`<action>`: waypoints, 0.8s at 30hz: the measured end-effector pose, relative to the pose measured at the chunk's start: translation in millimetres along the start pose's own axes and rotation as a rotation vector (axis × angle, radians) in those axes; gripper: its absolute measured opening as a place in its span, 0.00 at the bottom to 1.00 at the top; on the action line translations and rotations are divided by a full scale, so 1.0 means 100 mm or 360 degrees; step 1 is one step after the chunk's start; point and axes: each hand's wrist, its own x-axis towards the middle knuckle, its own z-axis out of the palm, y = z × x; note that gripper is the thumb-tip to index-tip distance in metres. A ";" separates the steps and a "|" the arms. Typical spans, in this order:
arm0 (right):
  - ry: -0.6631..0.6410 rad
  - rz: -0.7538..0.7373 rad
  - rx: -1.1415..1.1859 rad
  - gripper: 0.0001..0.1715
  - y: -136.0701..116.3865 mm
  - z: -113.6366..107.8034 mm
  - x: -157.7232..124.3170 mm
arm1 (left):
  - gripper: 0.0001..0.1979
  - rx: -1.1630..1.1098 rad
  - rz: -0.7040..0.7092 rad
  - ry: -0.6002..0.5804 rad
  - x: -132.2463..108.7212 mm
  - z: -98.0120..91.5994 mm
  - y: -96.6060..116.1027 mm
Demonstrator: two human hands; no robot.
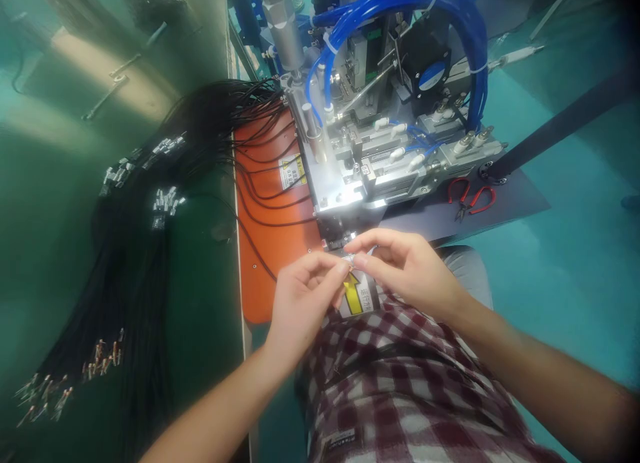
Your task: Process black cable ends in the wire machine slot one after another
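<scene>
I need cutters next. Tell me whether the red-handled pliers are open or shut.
Open: the red-handled pliers lie on the dark mat, handles spread apart.

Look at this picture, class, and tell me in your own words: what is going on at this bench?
A person in a checked shirt sits at a machine fed by blue hoses. The left hand and right hand meet in front of it, both pinching a small metal part. A bundle of black cables with metal ends lies on the green table to the left, some trailing over the orange panel. Red-handled pliers lie right of the machine.
</scene>
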 end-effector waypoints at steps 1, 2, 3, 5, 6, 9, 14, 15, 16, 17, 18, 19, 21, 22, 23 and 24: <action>-0.0026 -0.0017 -0.0015 0.07 -0.01 -0.01 0.01 | 0.10 0.0022 0.0000 0.0001 0.00 0.01 0.01; -0.0050 -0.0034 -0.0023 0.06 -0.02 -0.02 0.02 | 0.10 0.0047 0.0003 0.0007 -0.01 0.01 0.01; -0.0063 -0.0049 -0.0010 0.06 -0.02 -0.02 0.03 | 0.10 0.0072 0.0019 0.0020 -0.01 0.01 0.01; -0.0061 -0.0046 0.0096 0.07 0.00 0.00 0.04 | 0.10 0.0097 0.0080 0.0076 -0.01 0.02 0.00; -0.0052 -0.0019 0.0185 0.07 0.01 0.02 0.04 | 0.09 0.0087 0.0113 0.0106 -0.01 0.01 -0.01; 0.0032 0.0067 0.0418 0.09 0.06 0.09 0.02 | 0.09 -0.0007 0.0123 0.0125 0.00 -0.01 -0.03; 0.0161 0.0009 0.0273 0.09 0.03 0.11 0.00 | 0.10 -0.0020 -0.0095 0.0001 0.05 -0.05 0.03; 0.0172 -0.0013 0.0230 0.09 0.02 0.09 0.01 | 0.10 0.0000 -0.0121 0.0003 0.06 -0.05 0.05; 0.0192 -0.0031 0.0200 0.09 0.01 0.06 0.01 | 0.10 0.0018 -0.0138 0.0013 0.07 -0.05 0.07; 0.0222 -0.0045 0.0178 0.09 0.01 0.04 0.02 | 0.09 0.0034 -0.0152 0.0028 0.09 -0.05 0.08; 0.0257 -0.0053 0.0163 0.09 0.01 0.02 0.02 | 0.09 0.0049 -0.0166 0.0041 0.10 -0.04 0.09; 0.0284 -0.0052 0.0155 0.10 0.02 0.00 0.03 | 0.09 0.0058 -0.0179 0.0052 0.12 -0.04 0.10; 0.0296 -0.0038 0.0151 0.10 0.04 -0.03 0.05 | 0.08 0.0065 -0.0194 0.0064 0.16 -0.04 0.12; 0.0286 -0.0027 0.0148 0.10 0.05 -0.03 0.05 | 0.07 0.0063 -0.0202 0.0061 0.18 -0.04 0.12; 0.0270 -0.0018 0.0142 0.10 0.06 -0.03 0.06 | 0.07 0.0062 -0.0214 0.0052 0.20 -0.04 0.13; 0.0255 -0.0018 0.0136 0.11 0.07 -0.03 0.07 | 0.08 0.0067 -0.0224 0.0039 0.22 -0.04 0.13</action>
